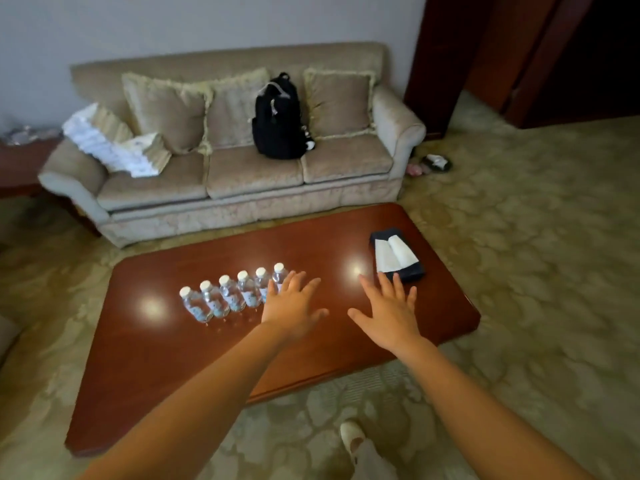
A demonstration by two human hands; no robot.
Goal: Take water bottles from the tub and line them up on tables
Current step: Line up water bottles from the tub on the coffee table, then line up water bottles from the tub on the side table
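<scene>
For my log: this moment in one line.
clear white-capped water bottles: six in row | red-brown wooden table | left hand: open | right hand: open

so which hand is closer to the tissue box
Right. The right hand is at the near edge of the tissue box; the left hand is by the bottle row.

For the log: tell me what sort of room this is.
Probably a sitting room, perhaps in a hotel: a beige sofa, a low wooden coffee table holding a row of water bottles, and patterned carpet.

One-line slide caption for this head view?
Left hand and right hand, both open, extend over the coffee table beside six lined-up water bottles.
</scene>
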